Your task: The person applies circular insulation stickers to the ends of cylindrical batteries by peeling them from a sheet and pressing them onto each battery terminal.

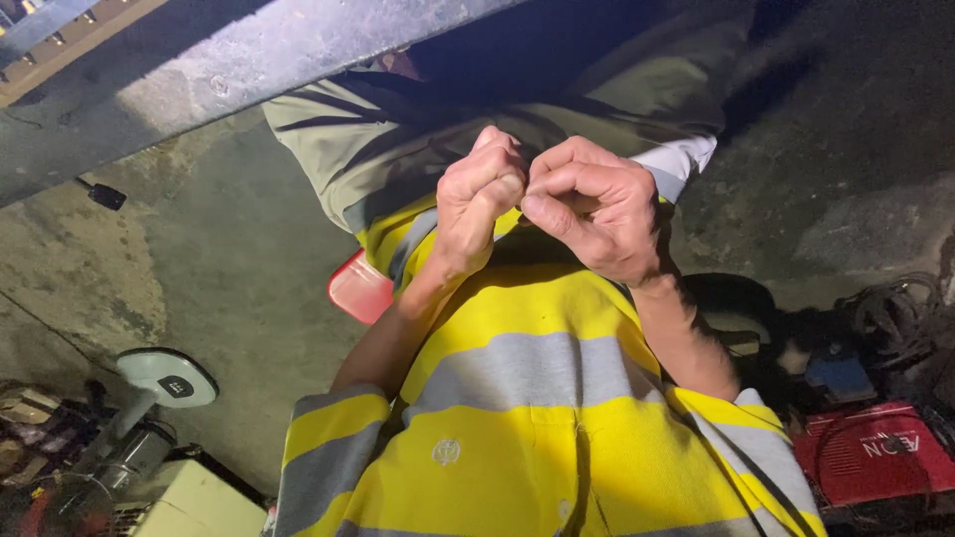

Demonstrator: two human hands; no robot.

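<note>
**Both hands pinched together at chest height**

Between the two fists, close to the middle of the view, the left hand [477, 194] and the right hand [597, 209] meet knuckle to knuckle, each with fingers curled and thumb pressed to forefinger. Both grips are closed tight, as if working something very small between the fingertips; whatever it is stays hidden, too small or too covered to tell. Holding the hands close to the body likely steadies fine finger work.

At 6 o'clock from the hands lies the yellow-and-grey striped shirt [527, 378]. At 9 o'clock a red plastic container [358, 288] peeks out beside the shirt; its contents cannot be seen. Toward 11 o'clock a grey metal beam [229, 70] crosses overhead. At 8 o'clock an angle grinder [149, 398] rests on the concrete floor [219, 259]. At 4 o'clock sits a red machine case [870, 452], with coiled cables [895, 313] just above it.
</note>
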